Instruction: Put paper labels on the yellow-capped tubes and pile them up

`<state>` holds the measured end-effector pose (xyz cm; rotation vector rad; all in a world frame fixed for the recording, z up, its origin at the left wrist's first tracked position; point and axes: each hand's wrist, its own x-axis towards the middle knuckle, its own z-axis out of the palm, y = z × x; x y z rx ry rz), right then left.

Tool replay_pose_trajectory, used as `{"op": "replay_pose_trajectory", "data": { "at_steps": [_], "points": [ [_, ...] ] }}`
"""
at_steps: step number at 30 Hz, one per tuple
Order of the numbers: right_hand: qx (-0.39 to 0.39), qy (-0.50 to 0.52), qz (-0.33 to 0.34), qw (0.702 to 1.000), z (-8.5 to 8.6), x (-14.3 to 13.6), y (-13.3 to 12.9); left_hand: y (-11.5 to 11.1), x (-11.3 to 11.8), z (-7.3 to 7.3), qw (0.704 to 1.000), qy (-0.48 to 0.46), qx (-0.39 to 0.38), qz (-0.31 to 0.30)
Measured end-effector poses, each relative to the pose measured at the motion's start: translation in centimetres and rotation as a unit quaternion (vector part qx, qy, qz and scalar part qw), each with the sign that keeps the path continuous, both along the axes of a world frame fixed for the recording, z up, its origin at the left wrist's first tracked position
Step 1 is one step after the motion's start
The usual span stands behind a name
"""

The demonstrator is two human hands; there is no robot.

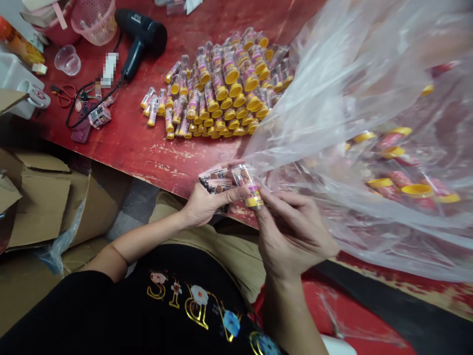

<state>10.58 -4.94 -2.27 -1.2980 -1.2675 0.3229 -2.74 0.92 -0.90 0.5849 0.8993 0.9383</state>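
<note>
Near the table's front edge, my left hand (202,204) is closed around a bunch of printed labels (215,177), with its thumb against a small clear tube (242,176) that has a yellow cap and a printed wrap. My right hand (290,231) pinches the capped lower end of that tube between thumb and fingers. The tube leans slightly, its yellow end toward me. Beyond my hands lies a large pile of similar yellow-capped tubes (221,91), heaped on their sides and ends.
A big translucent plastic bag (332,118) with more capped tubes (417,190) covers the right side of the red table (133,143). A black hair dryer (142,37), red-handled scissors (64,96), a phone (81,129) and a pink basket (94,22) lie at left. Cardboard boxes (40,207) stand below.
</note>
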Motion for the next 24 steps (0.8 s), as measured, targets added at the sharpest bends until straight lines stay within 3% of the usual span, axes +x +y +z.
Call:
{"op": "replay_pose_trajectory", "data": {
  "at_steps": [5, 13, 15, 17, 19, 22, 24],
  "points": [
    [-0.004, -0.020, -0.020, 1.000, 0.1, -0.3, 0.3, 0.5, -0.5, 0.4, 1.000, -0.005, 0.007, -0.014],
    [-0.048, 0.016, 0.023, 0.998, -0.7, -0.5, 0.8, 0.7, -0.9, -0.2, 0.999, 0.032, 0.013, 0.001],
    [-0.067, 0.032, 0.024, 0.997, -0.9, -0.3, 0.6, 1.9, -2.1, -0.5, 0.997, 0.073, 0.036, 0.017],
    [-0.075, 0.041, 0.014, 0.996, -1.4, 0.2, 0.3, 4.8, -4.4, -0.8, 0.983, 0.151, 0.087, 0.047],
    [-0.082, 0.038, -0.001, 0.996, -2.1, 1.0, -0.2, 9.2, -7.5, -1.0, 0.944, 0.272, 0.171, 0.074],
    [-0.109, 0.024, -0.013, 0.994, -3.5, 2.1, -1.3, 16.6, -11.9, -1.2, 0.830, 0.457, 0.307, 0.081],
    [-0.127, 0.004, -0.027, 0.992, -4.0, 2.7, -2.2, 20.3, -13.4, -1.1, 0.775, 0.541, 0.321, 0.057]
  ]
}}
